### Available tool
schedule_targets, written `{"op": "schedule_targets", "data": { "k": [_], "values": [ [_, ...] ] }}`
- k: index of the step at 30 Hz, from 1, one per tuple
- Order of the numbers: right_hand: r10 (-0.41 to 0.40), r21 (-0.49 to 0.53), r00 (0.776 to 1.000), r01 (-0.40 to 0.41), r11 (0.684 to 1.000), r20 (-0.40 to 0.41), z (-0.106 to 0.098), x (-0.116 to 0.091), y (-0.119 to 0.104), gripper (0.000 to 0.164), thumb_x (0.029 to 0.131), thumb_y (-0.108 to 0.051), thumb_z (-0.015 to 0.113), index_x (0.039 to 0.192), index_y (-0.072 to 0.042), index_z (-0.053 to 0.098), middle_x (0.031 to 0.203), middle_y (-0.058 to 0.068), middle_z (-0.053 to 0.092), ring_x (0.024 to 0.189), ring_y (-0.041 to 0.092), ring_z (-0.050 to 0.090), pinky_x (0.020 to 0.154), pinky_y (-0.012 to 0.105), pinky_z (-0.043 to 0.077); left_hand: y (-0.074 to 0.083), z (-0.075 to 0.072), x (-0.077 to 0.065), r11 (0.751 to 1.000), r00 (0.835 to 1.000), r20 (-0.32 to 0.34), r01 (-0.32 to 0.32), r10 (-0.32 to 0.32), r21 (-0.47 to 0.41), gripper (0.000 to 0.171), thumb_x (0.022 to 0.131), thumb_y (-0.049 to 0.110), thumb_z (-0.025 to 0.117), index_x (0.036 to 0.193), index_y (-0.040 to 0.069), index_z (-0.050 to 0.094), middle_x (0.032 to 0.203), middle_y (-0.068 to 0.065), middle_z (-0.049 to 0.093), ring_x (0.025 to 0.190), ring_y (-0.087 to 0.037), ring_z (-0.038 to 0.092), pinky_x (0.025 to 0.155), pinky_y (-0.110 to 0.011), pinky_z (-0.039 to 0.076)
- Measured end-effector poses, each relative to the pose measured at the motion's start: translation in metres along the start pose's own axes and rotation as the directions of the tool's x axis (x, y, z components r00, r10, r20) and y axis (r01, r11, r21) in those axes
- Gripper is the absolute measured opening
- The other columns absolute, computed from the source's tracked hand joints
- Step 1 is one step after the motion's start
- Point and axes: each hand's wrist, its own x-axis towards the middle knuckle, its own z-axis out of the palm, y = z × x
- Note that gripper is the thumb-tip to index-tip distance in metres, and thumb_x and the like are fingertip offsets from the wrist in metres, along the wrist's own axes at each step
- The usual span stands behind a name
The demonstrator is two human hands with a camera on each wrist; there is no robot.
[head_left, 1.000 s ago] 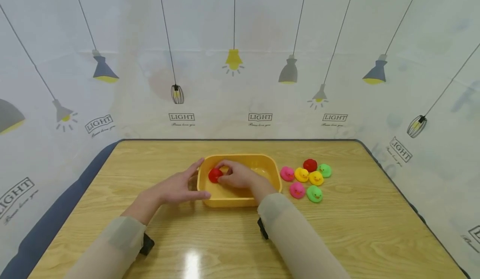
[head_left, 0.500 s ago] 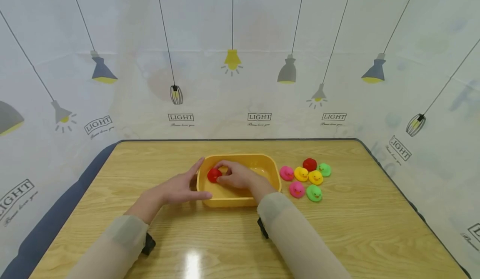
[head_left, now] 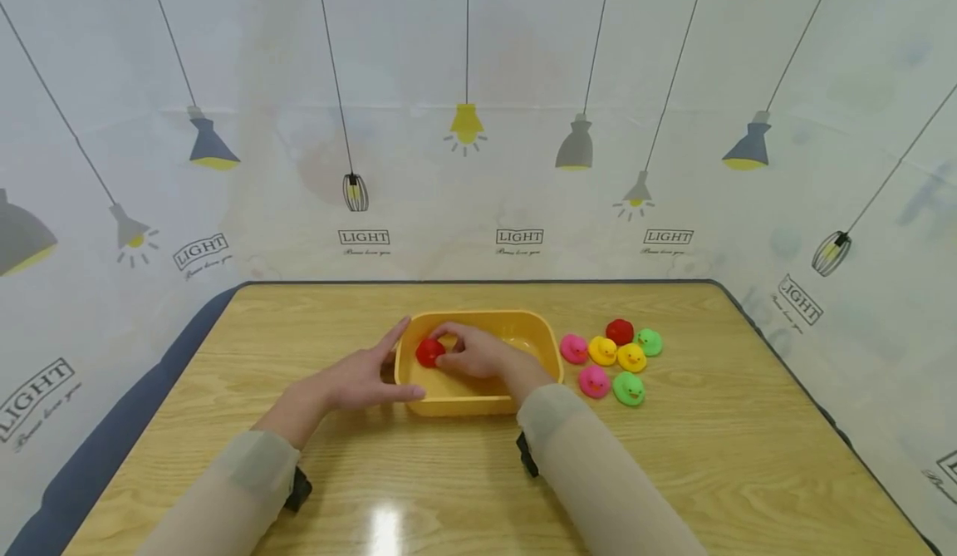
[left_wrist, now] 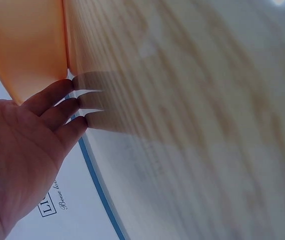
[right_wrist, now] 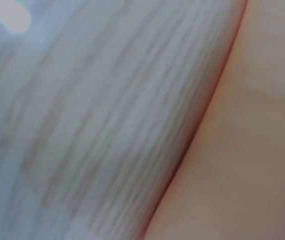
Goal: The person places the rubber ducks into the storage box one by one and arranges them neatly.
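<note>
My right hand [head_left: 478, 352] reaches down into a yellow plastic bin [head_left: 478, 408] and pinches a red rubber duck [head_left: 429, 353] between thumb and fingers, near the bin's left end. In the right wrist view the bin wall [right_wrist: 252, 150] fills one side, and neither that hand nor the duck appears. My left hand [head_left: 366, 377] is spread against the left end of the bin, its thumb along the near rim. In the left wrist view, the left hand's fingers [left_wrist: 57, 100] extend beside the bin's outer wall [left_wrist: 27, 45].
Right of the bin, several rubber ducks lie grouped on the wooden table [head_left: 449, 481]: pink [head_left: 594, 381], yellow [head_left: 631, 357], green [head_left: 629, 389] and another red duck [head_left: 620, 332]. A lamp-printed cloth [head_left: 419, 190] hangs behind the table.
The view shifts slightly with the head. Both hands, the bin and the pinched red duck otherwise keep nearly the same positions.
</note>
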Motion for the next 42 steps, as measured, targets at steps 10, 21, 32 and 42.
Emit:
{"op": "schedule_targets", "data": {
  "k": [10, 21, 32, 42],
  "values": [
    [0.019, 0.01, 0.999, -0.02, 1.0, 0.048, -0.009, -0.005, -0.001, 0.038, 0.108, -0.027, 0.072, 0.145, -0.029, 0.065, 0.109, 0.005, 0.068, 0.098, 0.022, 0.062, 0.086, 0.033, 0.053, -0.001, 0.0, 0.001, 1.0, 1.0, 0.001, 0.017, -0.017, 0.003, 0.128, 0.088, 0.078, 0.076, 0.178, 0.034, -0.004, 0.165, -0.015, 0.057, 0.151, -0.04, 0.055, 0.129, -0.066, 0.037],
    [-0.03, -0.006, 0.999, 0.031, 1.0, 0.045, -0.036, -0.032, -0.006, 0.046, 0.107, -0.028, 0.073, 0.15, -0.013, 0.065, 0.11, 0.006, 0.072, 0.088, 0.023, 0.07, 0.076, 0.03, 0.057, 0.002, 0.001, -0.001, 1.0, 1.0, -0.005, 0.018, -0.017, 0.011, 0.129, 0.089, 0.075, 0.077, 0.178, 0.032, -0.005, 0.164, -0.017, 0.058, 0.15, -0.041, 0.056, 0.128, -0.067, 0.037],
    [-0.082, -0.051, 0.996, 0.081, 0.995, -0.028, -0.067, -0.083, 0.012, 0.037, 0.109, -0.031, 0.071, 0.141, -0.012, 0.07, 0.108, 0.0, 0.072, 0.091, 0.016, 0.063, 0.082, 0.031, 0.055, 0.0, 0.002, 0.0, 1.0, 1.0, -0.007, 0.026, -0.026, -0.005, 0.13, 0.088, 0.074, 0.079, 0.178, 0.032, -0.005, 0.167, -0.021, 0.053, 0.153, -0.044, 0.052, 0.13, -0.068, 0.034],
    [-0.084, -0.027, 0.982, 0.08, 0.996, -0.172, -0.093, -0.142, 0.041, 0.028, 0.109, -0.033, 0.072, 0.132, -0.017, 0.075, 0.108, 0.0, 0.073, 0.093, 0.019, 0.062, 0.079, 0.028, 0.055, 0.003, 0.003, 0.0, 0.999, 0.999, -0.005, 0.034, -0.034, -0.009, 0.129, 0.089, 0.072, 0.08, 0.178, 0.034, -0.005, 0.168, -0.021, 0.052, 0.153, -0.043, 0.051, 0.13, -0.068, 0.033]
  ]
}}
